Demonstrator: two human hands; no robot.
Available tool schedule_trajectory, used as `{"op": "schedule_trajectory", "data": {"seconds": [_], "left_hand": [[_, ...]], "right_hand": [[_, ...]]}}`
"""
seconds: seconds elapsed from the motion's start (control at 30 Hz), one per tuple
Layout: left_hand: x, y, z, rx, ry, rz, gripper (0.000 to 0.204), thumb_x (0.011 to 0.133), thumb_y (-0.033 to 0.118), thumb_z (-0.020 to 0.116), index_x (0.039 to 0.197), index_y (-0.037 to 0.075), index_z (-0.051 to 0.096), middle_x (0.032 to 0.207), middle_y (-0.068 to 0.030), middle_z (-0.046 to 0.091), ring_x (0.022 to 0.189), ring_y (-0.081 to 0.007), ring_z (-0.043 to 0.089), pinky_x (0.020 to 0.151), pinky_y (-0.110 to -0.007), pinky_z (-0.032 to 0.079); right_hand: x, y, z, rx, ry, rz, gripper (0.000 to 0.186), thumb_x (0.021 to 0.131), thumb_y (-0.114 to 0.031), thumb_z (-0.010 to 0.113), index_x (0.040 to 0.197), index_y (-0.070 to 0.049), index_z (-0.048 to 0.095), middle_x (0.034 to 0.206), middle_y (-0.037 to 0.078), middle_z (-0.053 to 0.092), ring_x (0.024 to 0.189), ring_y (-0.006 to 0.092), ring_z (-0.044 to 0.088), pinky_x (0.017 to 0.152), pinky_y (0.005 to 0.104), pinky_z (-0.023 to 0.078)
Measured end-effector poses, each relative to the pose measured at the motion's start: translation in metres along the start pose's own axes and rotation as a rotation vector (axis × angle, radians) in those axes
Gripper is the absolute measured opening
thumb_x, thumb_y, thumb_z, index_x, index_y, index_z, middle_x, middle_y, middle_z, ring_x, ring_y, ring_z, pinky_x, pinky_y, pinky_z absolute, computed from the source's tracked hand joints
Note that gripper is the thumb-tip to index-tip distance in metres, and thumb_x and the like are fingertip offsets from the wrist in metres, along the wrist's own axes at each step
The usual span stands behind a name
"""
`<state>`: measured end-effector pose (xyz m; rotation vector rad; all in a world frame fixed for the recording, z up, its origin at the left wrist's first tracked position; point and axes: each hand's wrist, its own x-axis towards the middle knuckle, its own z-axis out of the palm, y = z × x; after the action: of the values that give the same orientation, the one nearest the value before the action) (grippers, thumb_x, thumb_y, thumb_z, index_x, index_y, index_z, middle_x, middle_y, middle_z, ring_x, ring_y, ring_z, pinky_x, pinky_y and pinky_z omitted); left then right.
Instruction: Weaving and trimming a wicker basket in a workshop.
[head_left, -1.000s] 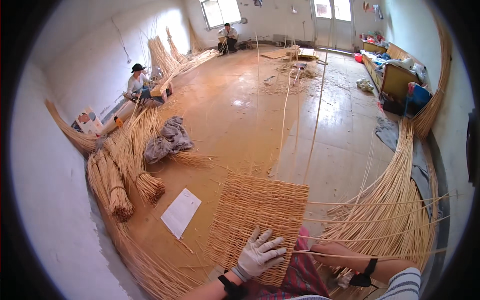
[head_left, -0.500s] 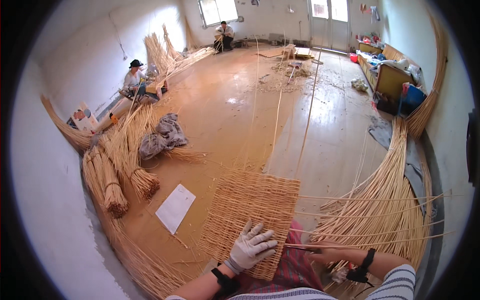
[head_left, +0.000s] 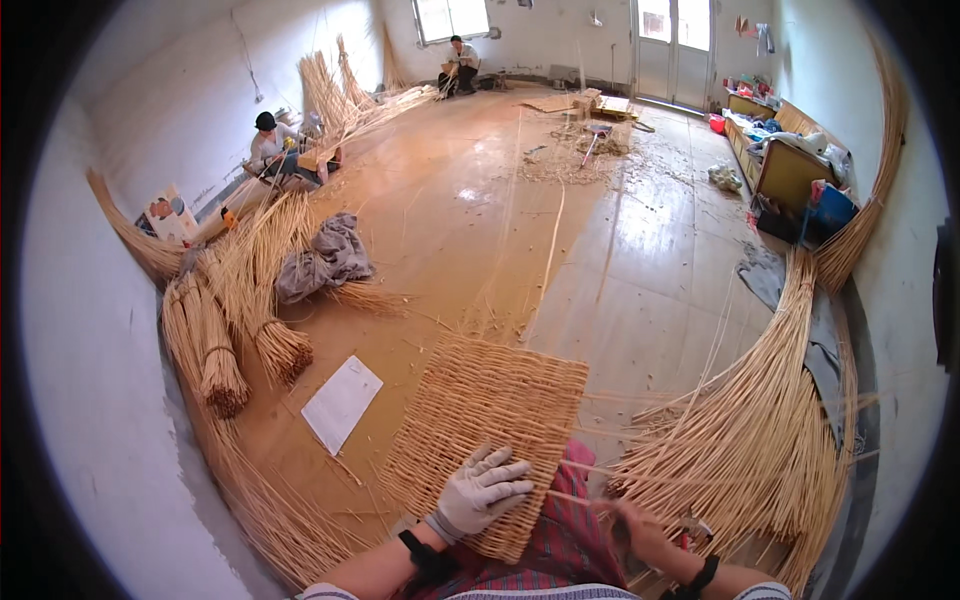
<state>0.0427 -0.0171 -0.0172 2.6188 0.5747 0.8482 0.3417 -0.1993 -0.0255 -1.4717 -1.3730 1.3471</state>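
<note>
A square woven panel [head_left: 480, 400] of pale stakes rests over my lap on red striped cloth [head_left: 580, 530], with long stakes sticking out to the right. My left hand [head_left: 478, 492], in a white glove, lies on its lower part with fingers spread. My bare right hand [head_left: 635, 530] is beside the panel's lower right, near the projecting stakes; its fingers are smeared by motion, so what it holds is unclear. A small red-handled tool [head_left: 690, 535] shows just right of that hand, partly hidden.
Bundles of stakes lie left [head_left: 205, 340] and right [head_left: 740, 430], near grey cloth [head_left: 325, 260] and a white sheet [head_left: 342, 400]. Two other people [head_left: 275, 150] [head_left: 458, 65] sit along the far left and back. A cluttered wooden bench [head_left: 790, 160] stands right, before a door [head_left: 670, 50].
The panel and my left hand have shifted slightly left in view. My right hand has moved lower and is now blurred. The stakes beside it appear smeared as well.
</note>
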Motion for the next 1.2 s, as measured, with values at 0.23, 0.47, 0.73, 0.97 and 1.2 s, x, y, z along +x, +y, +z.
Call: {"op": "schedule_trajectory", "data": {"seconds": [0.23,0.47,0.73,0.97,1.2], "left_hand": [[-0.007,0.011,-0.004,0.081,-0.029,0.029,0.031,0.090,0.030,0.078,0.120,0.026,0.076,0.140,0.0029,0.066,0.144,-0.0255,0.050,0.126,-0.056,0.027],[-0.002,0.007,-0.001,0.010,-0.054,0.040,0.025,0.083,0.021,0.082,0.108,0.023,0.077,0.127,-0.0026,0.071,0.128,-0.0326,0.061,0.123,-0.059,0.031],[0.010,0.018,-0.030,0.061,-0.169,0.010,0.055,0.083,0.040,0.080,0.132,0.015,0.070,0.144,-0.0078,0.063,0.145,-0.0374,0.046,0.126,-0.061,0.020],[-0.025,0.053,-0.025,0.243,-0.608,-0.011,0.142,0.060,0.089,0.067,0.161,-0.002,0.028,0.168,-0.0222,0.026,0.159,-0.0403,0.015,0.129,-0.061,0.004],[0.007,0.012,-0.032,0.213,-0.410,-0.051,0.136,0.059,0.080,0.077,0.159,-0.002,0.032,0.167,-0.0201,0.028,0.158,-0.0382,0.020,0.130,-0.059,0.002]], "right_hand": [[0.011,-0.014,-0.017,-0.080,-0.017,0.072,0.048,0.112,-0.030,0.030,0.140,-0.009,0.065,0.078,0.002,0.065,0.073,0.0104,0.065,0.068,0.0278,0.053],[-0.031,0.044,0.049,0.078,0.171,0.190,0.044,0.108,-0.022,0.038,0.146,-0.013,0.060,0.082,0.007,0.070,0.068,0.0161,0.067,0.065,0.0333,0.054],[0.025,-0.022,-0.008,0.408,0.040,0.249,0.050,0.111,-0.039,0.033,0.123,-0.005,0.067,0.069,0.006,0.060,0.059,0.0108,0.055,0.055,0.0250,0.041],[0.018,-0.027,-0.002,0.475,0.186,0.342,0.056,0.112,-0.038,0.028,0.100,-0.001,0.069,0.064,0.003,0.058,0.053,0.0118,0.050,0.051,0.0250,0.037],[0.074,-0.066,-0.022,0.306,0.196,0.089,0.055,0.112,-0.034,0.029,0.132,0.001,0.067,0.065,0.004,0.060,0.052,0.0113,0.049,0.050,0.0276,0.038]]}}
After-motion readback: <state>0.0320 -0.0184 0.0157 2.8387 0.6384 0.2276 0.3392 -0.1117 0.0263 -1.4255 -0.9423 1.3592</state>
